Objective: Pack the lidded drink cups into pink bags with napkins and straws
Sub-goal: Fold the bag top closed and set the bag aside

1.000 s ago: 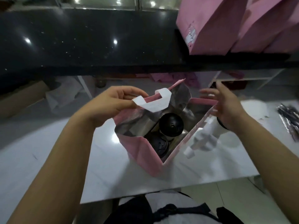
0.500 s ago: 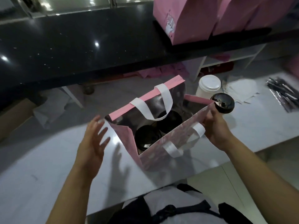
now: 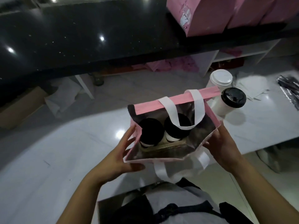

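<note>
Bag (image 3: 174, 103), pink outside and silver-lined inside, stands open at the centre of the frame on a white table (image 3: 48, 159). Left hand (image 3: 119, 152) grips the bag's near-left corner, thumb under the near rim and fingers spread up along the left wall. Right hand (image 3: 221, 147) holds the right wall, fingers curled over its rim near the corner. Two cups sit inside the bag against its left side, both with black lids: one (image 3: 151, 132) nearest the left wall, the other (image 3: 177, 129) touching it on the right. The right part of the bag floor is unoccupied. Far handle (image 3: 182, 110), white, droops into the opening across the second cup; near handle (image 3: 163, 171), also white, hangs outside the front wall. Two further cups stand on the table just beyond the bag's far-right corner: a black-lidded cup (image 3: 233, 100) and, behind it, a white-lidded cup (image 3: 220, 78). Napkins (image 3: 249, 88), white, lie flat to the right of these cups. Straws (image 3: 289, 88), in dark wrappers, lie at the right edge of the frame. More pink bags (image 3: 210, 15) stand on a black counter (image 3: 64, 38) at the upper right of the frame.
</note>
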Tool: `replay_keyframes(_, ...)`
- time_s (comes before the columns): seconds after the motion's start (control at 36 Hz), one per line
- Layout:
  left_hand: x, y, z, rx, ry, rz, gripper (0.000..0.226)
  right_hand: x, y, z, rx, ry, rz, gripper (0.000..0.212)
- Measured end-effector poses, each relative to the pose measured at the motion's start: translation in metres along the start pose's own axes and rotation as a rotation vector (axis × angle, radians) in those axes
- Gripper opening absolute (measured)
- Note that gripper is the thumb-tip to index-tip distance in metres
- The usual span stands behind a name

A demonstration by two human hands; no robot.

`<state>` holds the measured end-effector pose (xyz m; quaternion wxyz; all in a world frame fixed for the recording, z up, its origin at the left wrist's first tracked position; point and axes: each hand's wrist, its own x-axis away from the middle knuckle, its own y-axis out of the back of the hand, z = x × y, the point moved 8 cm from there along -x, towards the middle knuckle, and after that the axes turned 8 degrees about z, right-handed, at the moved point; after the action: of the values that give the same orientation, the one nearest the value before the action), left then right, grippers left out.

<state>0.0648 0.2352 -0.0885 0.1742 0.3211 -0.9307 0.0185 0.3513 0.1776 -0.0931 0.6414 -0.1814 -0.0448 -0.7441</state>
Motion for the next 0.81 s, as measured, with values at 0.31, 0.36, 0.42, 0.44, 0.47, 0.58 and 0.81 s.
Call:
replay_keyframes(0.31,0.02,0.037,-0.027,-0.003,-0.164,-0.155,0.067,0.028,-0.006,-0.01,0.328,0.015,0.165,0.089)
replay_keyframes(0.36,0.02,0.046,-0.03,-0.003,-0.16,-0.161,0.065,0.023,0.001,0.0,0.44,0.062,0.126,0.101)
replay_keyframes(0.42,0.016,0.052,-0.034,-0.03,-0.158,-0.148,0.066,0.02,0.0,0.018,0.44,0.135,0.103,0.099)
replay_keyframes(0.44,0.014,0.055,-0.037,-0.062,-0.159,-0.137,0.066,0.018,-0.002,0.03,0.432,0.17,0.096,0.092)
replay_keyframes(0.47,0.011,0.057,-0.04,-0.098,-0.159,-0.126,0.066,0.015,-0.004,0.039,0.42,0.184,0.1,0.083)
replay_keyframes(0.58,-0.002,0.059,-0.053,-0.16,-0.152,-0.075,0.077,0.003,-0.013,0.059,0.453,0.167,0.209,0.064)
replay_keyframes(0.81,-0.015,0.062,-0.067,-0.179,-0.199,-0.079,0.06,-0.01,-0.017,0.067,0.404,0.186,0.283,0.037)
